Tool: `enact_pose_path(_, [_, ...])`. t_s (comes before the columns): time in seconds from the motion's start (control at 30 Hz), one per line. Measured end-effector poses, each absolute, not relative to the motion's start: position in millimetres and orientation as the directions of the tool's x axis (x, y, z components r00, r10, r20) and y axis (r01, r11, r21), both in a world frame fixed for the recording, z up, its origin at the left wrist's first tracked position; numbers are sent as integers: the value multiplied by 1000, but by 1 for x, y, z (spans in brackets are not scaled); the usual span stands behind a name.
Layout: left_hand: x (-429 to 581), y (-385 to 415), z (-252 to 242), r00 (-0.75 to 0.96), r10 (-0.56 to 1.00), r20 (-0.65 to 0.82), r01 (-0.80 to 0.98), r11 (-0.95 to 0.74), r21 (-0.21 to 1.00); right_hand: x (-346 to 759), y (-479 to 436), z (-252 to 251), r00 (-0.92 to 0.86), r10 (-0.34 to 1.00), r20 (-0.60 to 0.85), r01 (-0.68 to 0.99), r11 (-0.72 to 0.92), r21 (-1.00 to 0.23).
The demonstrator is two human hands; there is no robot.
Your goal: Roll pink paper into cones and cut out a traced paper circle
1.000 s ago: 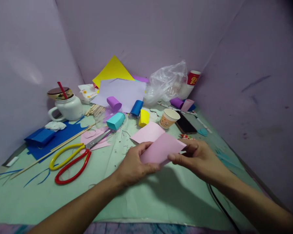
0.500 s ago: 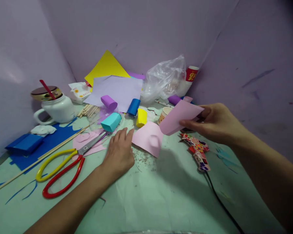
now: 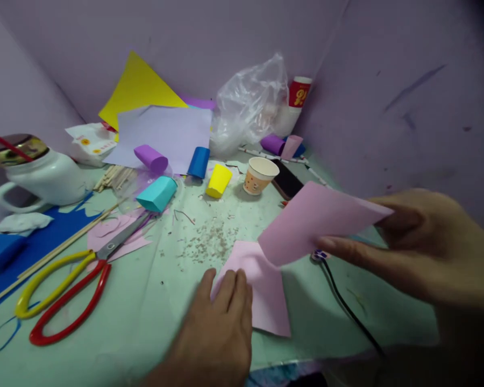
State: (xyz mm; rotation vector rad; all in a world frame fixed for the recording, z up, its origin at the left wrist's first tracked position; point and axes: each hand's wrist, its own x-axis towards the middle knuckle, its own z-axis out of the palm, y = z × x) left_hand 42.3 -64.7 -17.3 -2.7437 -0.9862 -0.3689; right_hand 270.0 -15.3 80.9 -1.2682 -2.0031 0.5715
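Between the thumb and fingers of my right hand (image 3: 411,252), a folded or curved piece of pink paper (image 3: 306,226) is held above the table. My left hand (image 3: 221,322) lies palm down with its fingers stretched over the edge of a second pink paper piece (image 3: 268,301) on the table. The lower corner of the held paper overlaps that sheet in view; I cannot tell whether they touch. Behind the held paper, a black cord (image 3: 342,301) leads from a flower-patterned tool (image 3: 319,256), mostly hidden.
At left lie scissors (image 3: 105,258), thin sticks (image 3: 64,247) and blue paper (image 3: 64,231), beside a white mug (image 3: 48,177). Further back are a paper cup (image 3: 260,177), a dark phone (image 3: 287,181), a teal paper roll (image 3: 157,194), a yellow one (image 3: 219,180) and a plastic bag (image 3: 250,102).
My left hand and the lower pink sheet have come nearer the table's front edge. My right hand still holds its paper, now closer to me. The view has shifted right.
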Motion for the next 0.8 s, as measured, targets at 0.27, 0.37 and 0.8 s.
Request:
enact_pose_path(0.27, [43,-79,-59,620,665,416,706,-704,73,283,-51,59,-316,941,119,567,288,-771])
enact_pose_path(0.37, [42,-78,-52,582,735,347,727,-662,181,284,-54,55,-324,940,110,602,294,-742])
enact_pose_path(0.8, [53,-55,-36,547,836,55,799,-540,263,262,-57,57,-465,864,193,694,491,-527])
